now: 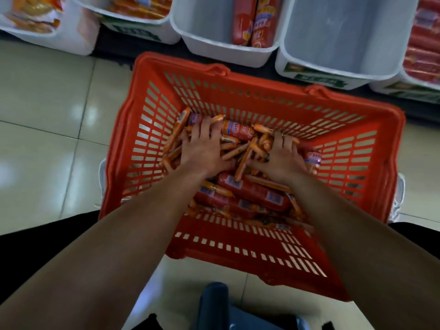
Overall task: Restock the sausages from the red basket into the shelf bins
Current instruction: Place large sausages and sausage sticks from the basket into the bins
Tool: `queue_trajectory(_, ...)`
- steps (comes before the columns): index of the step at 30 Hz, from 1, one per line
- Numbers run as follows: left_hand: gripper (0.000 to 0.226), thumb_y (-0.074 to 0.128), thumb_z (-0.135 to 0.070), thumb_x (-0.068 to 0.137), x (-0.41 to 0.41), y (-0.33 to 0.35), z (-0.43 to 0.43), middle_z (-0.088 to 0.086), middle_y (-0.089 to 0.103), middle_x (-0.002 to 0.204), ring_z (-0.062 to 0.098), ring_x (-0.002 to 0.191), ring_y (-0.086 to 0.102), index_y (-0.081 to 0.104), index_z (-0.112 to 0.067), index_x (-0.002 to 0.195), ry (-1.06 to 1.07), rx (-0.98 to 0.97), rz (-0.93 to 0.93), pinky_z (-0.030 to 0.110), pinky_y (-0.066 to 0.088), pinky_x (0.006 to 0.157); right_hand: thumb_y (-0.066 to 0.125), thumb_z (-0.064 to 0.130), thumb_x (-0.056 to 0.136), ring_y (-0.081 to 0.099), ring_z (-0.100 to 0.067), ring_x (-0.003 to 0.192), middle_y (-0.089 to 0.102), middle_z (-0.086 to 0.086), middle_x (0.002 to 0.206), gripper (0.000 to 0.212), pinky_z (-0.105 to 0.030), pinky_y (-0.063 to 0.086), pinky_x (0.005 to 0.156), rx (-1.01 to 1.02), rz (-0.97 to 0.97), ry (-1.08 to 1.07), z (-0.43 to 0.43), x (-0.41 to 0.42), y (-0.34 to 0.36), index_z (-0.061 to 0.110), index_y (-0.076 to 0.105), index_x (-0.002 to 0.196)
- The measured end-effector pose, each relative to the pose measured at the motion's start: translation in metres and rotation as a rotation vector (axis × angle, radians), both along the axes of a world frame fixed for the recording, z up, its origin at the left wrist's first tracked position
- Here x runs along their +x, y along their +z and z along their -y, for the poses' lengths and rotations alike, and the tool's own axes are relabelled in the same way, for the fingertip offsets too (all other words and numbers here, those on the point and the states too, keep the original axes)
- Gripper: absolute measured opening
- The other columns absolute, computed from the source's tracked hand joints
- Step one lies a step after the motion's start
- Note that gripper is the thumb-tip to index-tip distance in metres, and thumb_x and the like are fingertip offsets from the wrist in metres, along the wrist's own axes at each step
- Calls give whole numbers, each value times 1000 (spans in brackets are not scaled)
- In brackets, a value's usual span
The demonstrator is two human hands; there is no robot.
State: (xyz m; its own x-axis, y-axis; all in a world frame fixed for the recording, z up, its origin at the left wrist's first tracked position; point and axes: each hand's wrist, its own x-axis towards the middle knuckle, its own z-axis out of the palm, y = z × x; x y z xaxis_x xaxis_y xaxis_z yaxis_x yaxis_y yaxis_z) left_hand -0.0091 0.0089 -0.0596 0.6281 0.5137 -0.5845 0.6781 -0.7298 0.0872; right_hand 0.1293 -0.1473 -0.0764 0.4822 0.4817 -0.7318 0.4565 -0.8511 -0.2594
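In red basket (238, 253), left hand (204, 148) spread flat on sausages (252, 194); right hand (283, 158) half buried in them, grip unclear. Loose ones jumbled between both. Shelf bins (333, 44) ahead, past far rim.

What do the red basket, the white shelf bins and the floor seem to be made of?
Red basket: moulded plastic, semi-matt, judging by its slotted walls and thick rim. White shelf bins: smooth plastic, probably, with rounded moulded rims. Floor: glazed tiles, seemingly ceramic; joint lines and glossy light reflections show.
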Motion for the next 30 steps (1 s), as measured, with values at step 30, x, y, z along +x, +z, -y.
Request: queue_trajectory(30, 52, 66, -53, 87, -14, 5, -28, 3, 63, 115, 26, 104, 62, 52, -20, 125, -14, -181, 51, 35, 47, 83, 55, 85, 72, 6, -32, 148, 3, -7, 159, 120, -48, 27, 117, 70, 104, 163, 8, 11, -9, 18, 3, 157)
